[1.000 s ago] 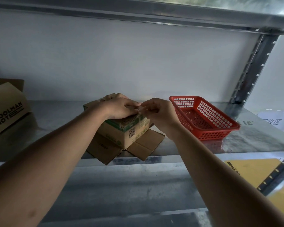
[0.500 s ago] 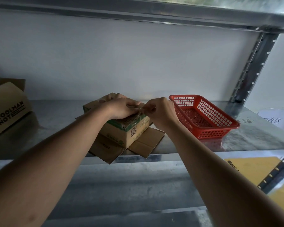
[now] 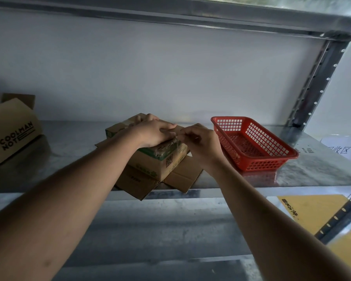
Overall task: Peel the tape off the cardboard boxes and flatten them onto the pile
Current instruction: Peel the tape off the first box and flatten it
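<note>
- Small box (image 3: 160,159): brown w/ green band, QR code on near face; sits mid-shelf on the flattened pile (image 3: 178,177), just left of the red basket (image 3: 251,147).
- Left hand (image 3: 152,134): palm down on box top, fingers spread flat, pressing it steady; grips nothing.
- Right hand (image 3: 199,140): at box's top right edge, fingertips pinched together, apparently on a clear tape end; tape itself too faint to confirm.
- Shelf (image 3: 312,169): galvanised metal; second box marked COOLMAN NOT (image 3: 12,134) at far left, flaps open, well apart from hands.
- Step in hand (est.): starting tape peel on the small box; flattening not yet done.
- Next move calls for (est.): firm pinch, steady pull along the seam away from left hand, left keeps box pinned. Risk: tape tears short or box slides on pile.
</note>
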`<act>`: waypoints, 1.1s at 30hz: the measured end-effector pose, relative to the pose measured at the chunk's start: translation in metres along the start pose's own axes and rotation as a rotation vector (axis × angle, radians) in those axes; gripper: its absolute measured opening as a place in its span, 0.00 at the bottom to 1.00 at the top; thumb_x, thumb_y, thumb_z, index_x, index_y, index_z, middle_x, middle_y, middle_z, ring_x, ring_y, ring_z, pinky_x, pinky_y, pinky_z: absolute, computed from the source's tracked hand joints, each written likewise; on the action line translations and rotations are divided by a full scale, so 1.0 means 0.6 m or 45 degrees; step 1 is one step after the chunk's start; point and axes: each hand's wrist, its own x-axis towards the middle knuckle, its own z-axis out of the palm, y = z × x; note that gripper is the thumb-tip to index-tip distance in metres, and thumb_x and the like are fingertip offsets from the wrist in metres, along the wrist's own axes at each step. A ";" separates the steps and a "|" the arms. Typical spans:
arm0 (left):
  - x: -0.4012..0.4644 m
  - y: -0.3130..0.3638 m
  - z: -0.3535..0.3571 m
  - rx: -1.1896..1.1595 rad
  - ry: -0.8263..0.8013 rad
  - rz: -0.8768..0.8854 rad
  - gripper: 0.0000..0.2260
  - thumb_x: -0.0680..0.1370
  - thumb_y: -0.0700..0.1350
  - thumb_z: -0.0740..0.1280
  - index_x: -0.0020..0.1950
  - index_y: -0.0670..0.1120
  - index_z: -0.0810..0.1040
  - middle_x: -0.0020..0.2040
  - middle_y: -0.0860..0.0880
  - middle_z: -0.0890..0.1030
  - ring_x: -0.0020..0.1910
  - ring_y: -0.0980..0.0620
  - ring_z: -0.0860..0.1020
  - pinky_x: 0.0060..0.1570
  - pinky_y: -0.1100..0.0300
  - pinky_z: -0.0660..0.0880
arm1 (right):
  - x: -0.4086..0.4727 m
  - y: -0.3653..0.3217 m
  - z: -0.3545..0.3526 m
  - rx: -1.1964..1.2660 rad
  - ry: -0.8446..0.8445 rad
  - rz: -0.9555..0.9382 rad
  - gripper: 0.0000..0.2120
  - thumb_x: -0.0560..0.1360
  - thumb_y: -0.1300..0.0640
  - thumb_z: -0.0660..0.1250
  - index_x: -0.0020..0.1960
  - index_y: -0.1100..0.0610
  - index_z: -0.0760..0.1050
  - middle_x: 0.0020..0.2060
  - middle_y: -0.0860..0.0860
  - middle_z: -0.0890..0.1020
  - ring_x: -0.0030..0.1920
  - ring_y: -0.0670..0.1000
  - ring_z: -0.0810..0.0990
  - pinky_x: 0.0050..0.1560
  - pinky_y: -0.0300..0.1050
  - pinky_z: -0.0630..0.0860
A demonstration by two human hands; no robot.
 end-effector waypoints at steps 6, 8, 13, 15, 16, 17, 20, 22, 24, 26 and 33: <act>-0.002 0.001 -0.002 -0.021 -0.010 -0.008 0.24 0.76 0.76 0.60 0.71 0.75 0.70 0.74 0.54 0.61 0.77 0.40 0.52 0.77 0.39 0.52 | -0.007 0.010 0.000 0.229 0.021 0.146 0.03 0.78 0.63 0.72 0.46 0.58 0.82 0.41 0.53 0.85 0.41 0.52 0.85 0.40 0.43 0.80; -0.004 -0.001 -0.002 -0.045 -0.003 -0.004 0.23 0.76 0.75 0.60 0.70 0.75 0.70 0.74 0.54 0.61 0.77 0.41 0.52 0.78 0.39 0.53 | -0.010 0.010 -0.001 0.164 -0.012 0.050 0.06 0.78 0.65 0.72 0.45 0.55 0.82 0.42 0.51 0.84 0.41 0.50 0.83 0.42 0.45 0.80; -0.008 0.003 -0.005 -0.014 0.006 -0.009 0.21 0.77 0.73 0.60 0.71 0.76 0.69 0.74 0.54 0.61 0.76 0.42 0.55 0.77 0.41 0.56 | -0.011 0.002 -0.007 -0.153 -0.097 -0.316 0.04 0.77 0.65 0.72 0.45 0.59 0.82 0.44 0.51 0.81 0.44 0.50 0.82 0.45 0.51 0.81; -0.010 0.004 -0.008 -0.041 0.002 -0.005 0.21 0.78 0.71 0.61 0.72 0.75 0.70 0.75 0.54 0.61 0.76 0.43 0.56 0.76 0.41 0.57 | -0.011 -0.001 -0.008 -0.216 -0.114 -0.421 0.02 0.77 0.65 0.73 0.46 0.61 0.82 0.44 0.51 0.81 0.42 0.50 0.81 0.44 0.51 0.80; -0.012 0.005 -0.010 -0.059 0.003 0.000 0.21 0.79 0.70 0.61 0.72 0.74 0.70 0.75 0.53 0.61 0.77 0.43 0.56 0.76 0.42 0.58 | -0.011 -0.002 -0.008 -0.228 -0.115 -0.442 0.02 0.77 0.64 0.73 0.46 0.60 0.82 0.44 0.50 0.81 0.42 0.50 0.81 0.43 0.51 0.79; -0.012 0.006 -0.010 -0.068 0.002 0.007 0.21 0.80 0.69 0.61 0.73 0.72 0.70 0.75 0.53 0.61 0.77 0.43 0.57 0.76 0.43 0.58 | -0.011 -0.002 -0.008 -0.224 -0.112 -0.425 0.02 0.77 0.64 0.73 0.46 0.60 0.82 0.44 0.50 0.81 0.42 0.50 0.81 0.43 0.50 0.79; -0.015 0.009 -0.007 -0.075 -0.006 0.020 0.21 0.81 0.67 0.61 0.75 0.70 0.69 0.76 0.52 0.60 0.77 0.43 0.57 0.75 0.44 0.57 | -0.016 0.001 -0.005 -0.146 -0.068 -0.286 0.02 0.77 0.62 0.73 0.46 0.57 0.82 0.40 0.48 0.83 0.39 0.46 0.81 0.39 0.44 0.78; -0.015 0.008 -0.004 -0.065 -0.016 0.015 0.21 0.81 0.68 0.59 0.74 0.72 0.69 0.76 0.53 0.60 0.77 0.41 0.57 0.76 0.42 0.57 | -0.016 0.000 -0.002 0.034 -0.039 -0.082 0.05 0.77 0.58 0.74 0.50 0.51 0.80 0.36 0.48 0.84 0.35 0.46 0.83 0.38 0.46 0.79; -0.013 0.006 -0.003 -0.036 -0.013 0.008 0.21 0.81 0.70 0.58 0.74 0.73 0.68 0.76 0.53 0.60 0.77 0.39 0.54 0.77 0.38 0.54 | -0.010 -0.003 -0.003 0.208 -0.031 0.159 0.16 0.74 0.53 0.78 0.58 0.45 0.77 0.37 0.50 0.86 0.36 0.50 0.86 0.40 0.52 0.84; -0.011 0.005 -0.001 -0.002 0.001 0.005 0.22 0.80 0.71 0.57 0.74 0.74 0.67 0.76 0.52 0.60 0.78 0.37 0.52 0.77 0.36 0.53 | -0.004 -0.004 -0.001 0.177 0.000 0.257 0.15 0.71 0.51 0.81 0.54 0.44 0.80 0.37 0.49 0.87 0.36 0.52 0.87 0.42 0.58 0.86; -0.017 0.014 0.005 0.005 0.024 -0.053 0.22 0.80 0.71 0.57 0.75 0.73 0.67 0.78 0.49 0.59 0.79 0.35 0.52 0.78 0.35 0.52 | 0.005 -0.008 0.014 -0.022 0.221 0.367 0.07 0.66 0.45 0.83 0.39 0.46 0.87 0.38 0.43 0.86 0.40 0.47 0.85 0.41 0.47 0.81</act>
